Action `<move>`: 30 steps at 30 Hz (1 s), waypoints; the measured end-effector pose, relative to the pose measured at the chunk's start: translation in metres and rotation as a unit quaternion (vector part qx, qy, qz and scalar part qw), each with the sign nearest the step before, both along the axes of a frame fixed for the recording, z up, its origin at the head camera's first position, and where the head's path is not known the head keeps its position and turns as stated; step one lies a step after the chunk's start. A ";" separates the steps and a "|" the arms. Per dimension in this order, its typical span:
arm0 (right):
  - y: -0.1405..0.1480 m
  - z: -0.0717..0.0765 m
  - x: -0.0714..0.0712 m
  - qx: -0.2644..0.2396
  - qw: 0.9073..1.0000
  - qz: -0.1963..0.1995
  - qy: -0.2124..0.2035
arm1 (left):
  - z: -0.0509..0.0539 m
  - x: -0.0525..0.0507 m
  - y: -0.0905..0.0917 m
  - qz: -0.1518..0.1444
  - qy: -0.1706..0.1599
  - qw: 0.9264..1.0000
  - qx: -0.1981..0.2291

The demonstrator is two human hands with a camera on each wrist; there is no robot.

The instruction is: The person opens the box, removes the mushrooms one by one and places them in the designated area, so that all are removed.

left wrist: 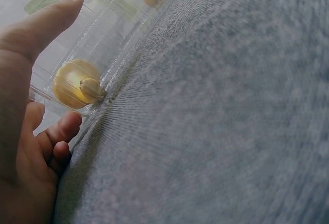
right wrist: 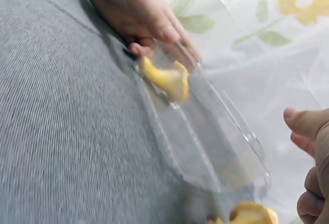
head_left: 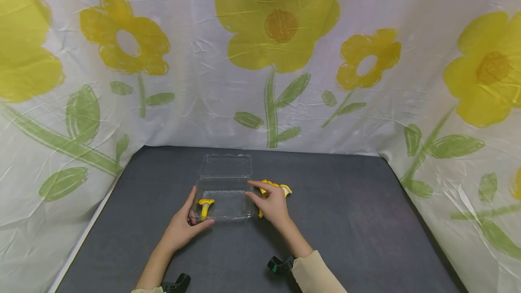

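Note:
A clear plastic container (head_left: pixel 232 207) lies on the dark table, its hinged lid (head_left: pixel 227 165) folded back away from me. One yellow chanterelle mushroom (head_left: pixel 205 207) sits at the container's left end; the right wrist view also shows this mushroom (right wrist: pixel 169 80). My left hand (head_left: pixel 182 229) grips the container's left end, thumb along the near side and fingers round the outer wall. Nothing is held in my right hand (head_left: pixel 272 203), which hovers by the container's right edge with thumb and forefinger spread apart. More chanterelles (head_left: pixel 286 190) lie to the right, partly hidden behind that hand.
The dark grey cloth-like tabletop (head_left: pixel 346 220) runs back to a white curtain (head_left: pixel 195 116) printed with yellow flowers. That curtain also borders the table's left and right sides. A black wrist device (head_left: pixel 281 264) is worn on the right arm.

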State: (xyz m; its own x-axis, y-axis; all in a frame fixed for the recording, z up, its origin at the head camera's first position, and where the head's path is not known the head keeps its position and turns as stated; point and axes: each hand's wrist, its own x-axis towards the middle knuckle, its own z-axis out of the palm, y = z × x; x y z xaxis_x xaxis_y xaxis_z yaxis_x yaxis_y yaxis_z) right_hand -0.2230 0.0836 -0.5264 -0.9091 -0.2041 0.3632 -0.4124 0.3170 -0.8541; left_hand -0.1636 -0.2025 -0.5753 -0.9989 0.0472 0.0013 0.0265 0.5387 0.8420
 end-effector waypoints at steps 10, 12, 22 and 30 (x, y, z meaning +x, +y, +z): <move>-0.031 0.001 -0.008 0.072 0.996 0.051 0.032 | 0.000 0.000 0.000 0.000 0.002 1.000 0.002; -0.036 0.001 -0.009 0.076 0.995 0.056 0.025 | 0.001 0.000 0.001 0.001 0.000 1.000 0.004; -0.062 0.000 -0.013 0.133 0.986 0.096 0.026 | 0.001 -0.003 0.000 -0.001 -0.005 1.000 0.000; -0.078 0.005 -0.018 0.180 0.978 0.102 0.011 | -0.002 -0.001 -0.001 0.001 0.003 1.000 0.001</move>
State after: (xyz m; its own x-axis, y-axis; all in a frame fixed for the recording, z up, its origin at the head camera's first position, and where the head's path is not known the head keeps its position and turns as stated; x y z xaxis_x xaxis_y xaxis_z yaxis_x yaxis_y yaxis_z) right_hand -0.2412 0.0053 -0.5210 -0.8284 -0.4994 0.2537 -0.5163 0.5050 -0.6917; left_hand -0.1651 -0.2037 -0.5770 -0.9989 0.0452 0.0081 0.0312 0.5372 0.8428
